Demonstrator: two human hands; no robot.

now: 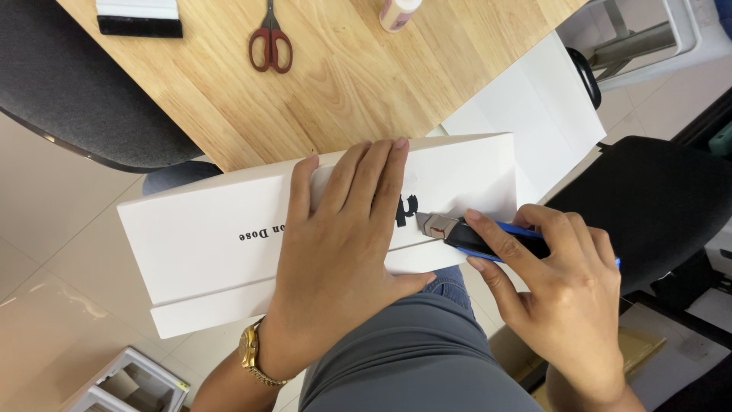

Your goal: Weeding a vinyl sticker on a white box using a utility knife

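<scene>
A long white box (198, 236) with dark lettering lies across my lap, against the edge of the wooden table (335, 84). My left hand (343, 252) presses flat on the box's top, fingers spread toward the table, a gold watch on its wrist. My right hand (560, 290) grips a blue and black utility knife (476, 238). The knife's blade end rests on the seam of the box, just to the right of my left hand.
Red-handled scissors (271, 44), a black and white scraper-like tool (139, 17) and a small bottle (398, 12) lie on the table. A second white box (534, 107) leans at the table's right edge. Black chairs (663, 198) stand left and right. A small white frame (126, 385) sits on the floor.
</scene>
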